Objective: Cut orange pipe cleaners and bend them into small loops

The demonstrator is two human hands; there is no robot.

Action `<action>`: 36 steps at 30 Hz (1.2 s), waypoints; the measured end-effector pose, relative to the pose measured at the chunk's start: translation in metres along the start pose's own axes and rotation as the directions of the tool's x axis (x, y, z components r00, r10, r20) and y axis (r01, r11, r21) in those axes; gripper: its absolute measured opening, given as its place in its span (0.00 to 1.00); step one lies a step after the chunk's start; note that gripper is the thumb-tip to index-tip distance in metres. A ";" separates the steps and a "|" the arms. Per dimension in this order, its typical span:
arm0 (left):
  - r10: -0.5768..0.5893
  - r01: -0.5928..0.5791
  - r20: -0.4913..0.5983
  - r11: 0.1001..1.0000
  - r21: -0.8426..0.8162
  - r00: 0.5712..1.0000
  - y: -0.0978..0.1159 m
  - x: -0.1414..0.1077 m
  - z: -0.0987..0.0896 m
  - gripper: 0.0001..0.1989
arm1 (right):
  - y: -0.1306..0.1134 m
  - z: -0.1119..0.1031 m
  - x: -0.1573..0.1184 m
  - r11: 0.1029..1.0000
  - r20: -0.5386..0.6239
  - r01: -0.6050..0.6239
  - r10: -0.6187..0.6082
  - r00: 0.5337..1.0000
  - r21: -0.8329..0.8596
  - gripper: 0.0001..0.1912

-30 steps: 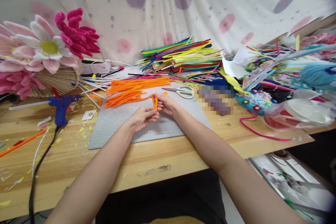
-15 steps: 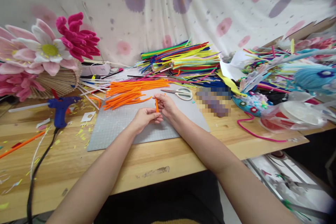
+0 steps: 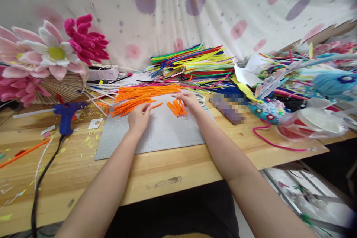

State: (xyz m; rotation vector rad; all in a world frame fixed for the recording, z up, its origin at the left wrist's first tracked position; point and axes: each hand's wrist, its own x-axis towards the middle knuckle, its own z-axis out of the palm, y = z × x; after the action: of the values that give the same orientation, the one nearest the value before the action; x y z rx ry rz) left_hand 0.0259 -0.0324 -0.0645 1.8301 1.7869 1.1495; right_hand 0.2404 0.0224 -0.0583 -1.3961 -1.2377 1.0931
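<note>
My left hand is curled at the right side of a bundle of orange pipe cleaners on a grey cutting mat. Its thumb and forefinger close at one orange pipe cleaner that juts to the right. My right hand has its fingers bent together over a small group of short orange pipe cleaner pieces; what they hold, if anything, is hidden. Partly behind that hand lie scissors with pale handles.
A blue glue gun with a black cord lies on the left, below fuzzy pink and white flowers. Multicoloured pipe cleaners are piled behind the mat. To the right are a blurred-out phone and a wrapped red-and-white roll.
My hands, earlier together around a short orange piece, have moved apart. The left went left to the bundle, the right went right and away from me. Short orange pieces now show on the mat.
</note>
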 end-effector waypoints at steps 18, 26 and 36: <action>0.241 -0.142 -0.158 0.871 0.471 0.958 -0.024 0.012 -0.009 0.10 | 0.013 0.005 0.005 0.943 -0.205 0.258 -0.300 0.932 -0.209 0.13; 0.536 -0.535 0.123 0.739 0.410 0.835 -0.008 0.021 0.000 0.12 | -0.016 0.032 -0.029 0.739 0.195 0.567 -0.535 0.822 -0.363 0.08; 0.305 -0.334 0.152 0.913 0.233 0.940 -0.010 0.018 -0.004 0.12 | -0.015 0.033 -0.018 0.899 0.277 0.397 -0.340 0.899 -0.186 0.11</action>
State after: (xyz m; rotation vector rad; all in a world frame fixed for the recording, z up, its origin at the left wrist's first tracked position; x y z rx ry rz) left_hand 0.0140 -0.0145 -0.0640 2.3605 1.6765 0.9283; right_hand 0.2035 0.0078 -0.0483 -1.1515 -1.7790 0.8796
